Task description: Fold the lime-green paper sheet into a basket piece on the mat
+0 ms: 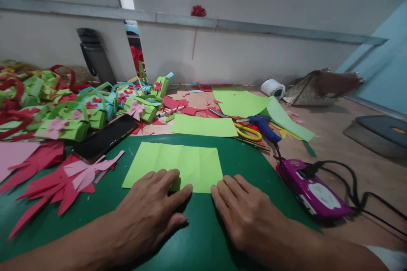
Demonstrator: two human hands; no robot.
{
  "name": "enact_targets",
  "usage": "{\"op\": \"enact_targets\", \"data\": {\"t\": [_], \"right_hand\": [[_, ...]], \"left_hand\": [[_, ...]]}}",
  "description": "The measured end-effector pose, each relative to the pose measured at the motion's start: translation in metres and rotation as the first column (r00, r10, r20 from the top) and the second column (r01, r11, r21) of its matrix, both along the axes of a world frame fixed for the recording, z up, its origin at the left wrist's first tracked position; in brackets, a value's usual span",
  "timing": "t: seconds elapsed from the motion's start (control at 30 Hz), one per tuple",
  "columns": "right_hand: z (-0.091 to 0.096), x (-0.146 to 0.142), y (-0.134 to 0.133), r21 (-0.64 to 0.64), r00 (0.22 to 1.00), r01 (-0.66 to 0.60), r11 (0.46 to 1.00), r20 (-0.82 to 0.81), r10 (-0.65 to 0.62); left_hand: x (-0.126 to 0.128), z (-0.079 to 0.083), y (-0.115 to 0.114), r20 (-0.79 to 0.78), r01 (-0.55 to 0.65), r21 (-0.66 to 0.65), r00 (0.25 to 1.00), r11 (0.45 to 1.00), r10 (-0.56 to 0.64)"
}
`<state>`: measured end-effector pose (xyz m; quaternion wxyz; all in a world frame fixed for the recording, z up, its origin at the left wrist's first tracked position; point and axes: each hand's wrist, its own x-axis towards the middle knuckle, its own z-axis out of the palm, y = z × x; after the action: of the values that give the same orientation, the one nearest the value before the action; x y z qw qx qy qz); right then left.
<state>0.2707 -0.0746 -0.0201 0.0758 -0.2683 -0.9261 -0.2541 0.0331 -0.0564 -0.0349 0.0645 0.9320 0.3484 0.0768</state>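
Observation:
A light green paper sheet [187, 165] with several upright crease lines lies on the green board [203, 237] in front of me. My left hand [152, 207] rests over its lower left part, fingers stretched forward onto the paper, open. At the lower right corner, my right hand [244, 207] lies palm down, its fingers side by side and their tips at the paper's edge; the thumb is hidden. Just beyond is a second light green sheet [203, 125], lying flat. Red flower-shaped cutouts [63, 184] and pink cutouts [85, 171] lie left of my left hand.
A black phone [108, 135] and small paper bags with flowers [73, 120] crowd the left. To the right are yellow-handled scissors [249, 132], a blue glue gun [263, 127] and a purple power strip [311, 190] with black cords. A dark bottle [97, 57] stands behind.

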Motion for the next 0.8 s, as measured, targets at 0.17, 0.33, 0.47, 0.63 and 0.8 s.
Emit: {"op": "enact_targets", "data": {"t": [0.17,0.33,0.47,0.63,0.8], "right_hand": [[-0.005,-0.005,0.005,0.085,0.994,0.070,0.994,0.084,-0.077],[-0.003,-0.002,0.012,0.135,0.998,0.049,0.990,0.038,-0.055],[0.002,0.001,0.014,0.121,0.999,0.029,0.992,-0.045,-0.023],[0.005,0.002,0.016,-0.059,0.983,0.007,0.998,-0.182,-0.018],[0.001,0.000,0.018,-0.195,0.957,-0.090,0.977,-0.287,0.031]], "left_hand": [[0.008,0.003,0.001,0.000,-0.046,-0.007,0.999,0.999,0.046],[0.008,-0.003,0.005,0.082,-0.090,0.165,0.994,0.982,0.077],[0.002,-0.005,0.012,0.136,-0.044,0.297,0.991,0.954,0.004],[0.001,-0.001,0.009,0.148,0.018,0.285,0.987,0.958,-0.063],[0.003,0.000,0.000,0.129,0.048,0.235,0.988,0.971,-0.081]]}}
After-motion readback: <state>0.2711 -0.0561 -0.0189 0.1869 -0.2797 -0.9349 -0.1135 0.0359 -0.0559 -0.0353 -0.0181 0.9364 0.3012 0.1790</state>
